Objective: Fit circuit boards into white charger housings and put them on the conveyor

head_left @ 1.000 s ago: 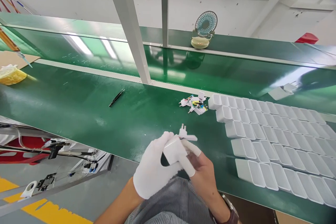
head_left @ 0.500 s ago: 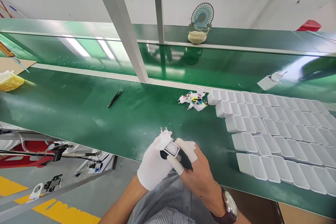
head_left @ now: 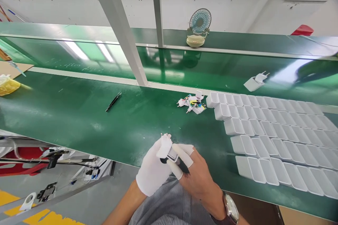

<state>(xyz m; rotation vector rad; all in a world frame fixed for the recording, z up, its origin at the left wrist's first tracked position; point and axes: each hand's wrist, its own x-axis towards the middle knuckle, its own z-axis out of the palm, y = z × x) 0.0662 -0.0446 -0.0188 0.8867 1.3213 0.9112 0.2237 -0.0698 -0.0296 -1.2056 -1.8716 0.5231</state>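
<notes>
My left hand [head_left: 153, 170], in a white glove, is closed on a white plug cover [head_left: 165, 146] with two metal pins pointing away from me. My right hand [head_left: 196, 172], with white finger cots on its fingertips, grips a small white charger housing [head_left: 173, 155]. Its rectangular open end faces up, close by the plug cover; whether the two parts touch, I cannot tell. Something black shows beneath them, partly hidden by the fingers. Beyond the hands lies a small pile of plug parts and circuit boards [head_left: 192, 103] on the green table [head_left: 137, 123].
Rows of white open housings [head_left: 264, 126] fill the right side. Behind them, a housing with a plug cover [head_left: 256, 81] lies apart. A black pen-like tool [head_left: 113, 102] rests left of centre. Grey posts [head_left: 116, 24] rise at the back, and a small fan [head_left: 199, 28] stands on the shelf.
The plug cover has tipped and now hides more of the housing's open end. Both hands keep their holds. The whole view has shifted slightly.
</notes>
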